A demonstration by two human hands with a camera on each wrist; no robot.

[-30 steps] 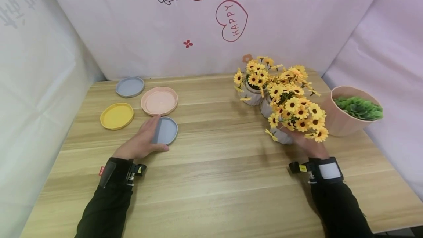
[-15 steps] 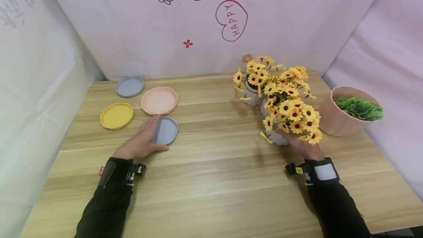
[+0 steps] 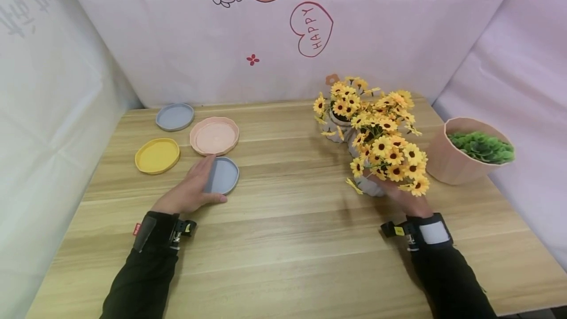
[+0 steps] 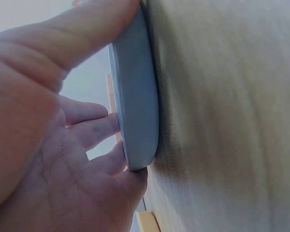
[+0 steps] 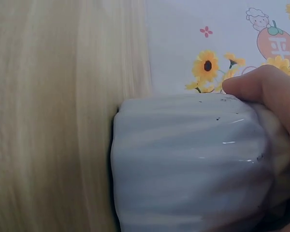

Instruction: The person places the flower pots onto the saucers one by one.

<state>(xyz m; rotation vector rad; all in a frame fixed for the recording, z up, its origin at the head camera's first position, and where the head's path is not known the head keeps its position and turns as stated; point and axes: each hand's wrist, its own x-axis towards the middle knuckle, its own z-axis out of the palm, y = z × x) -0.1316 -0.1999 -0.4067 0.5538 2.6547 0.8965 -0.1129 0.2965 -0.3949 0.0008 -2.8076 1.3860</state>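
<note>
My left hand (image 3: 188,191) holds a small grey-blue saucer (image 3: 225,175) that lies on the wooden table. In the left wrist view the thumb is on one side of that saucer (image 4: 135,96) and the fingers are at its far rim. On the right, my right hand (image 3: 405,200) grips a ribbed whitish flowerpot (image 3: 371,186) with yellow daisy-like flowers (image 3: 392,159). Blossoms hide part of this hand from above. The right wrist view shows the pot (image 5: 183,159) upright at the tabletop, the thumb near its rim.
Beyond the left hand lie a pink saucer (image 3: 214,135), a yellow saucer (image 3: 157,155) and another grey-blue saucer (image 3: 174,116). Two similar flowerpots, one a whitish pot (image 3: 335,129), stand behind the gripped one. A pink pot (image 3: 447,161) with green leaves stands far right.
My right hand and the gripped flowerpot have shifted a little to the left, mostly in the first half second. The left hand and its saucer stay in place.
</note>
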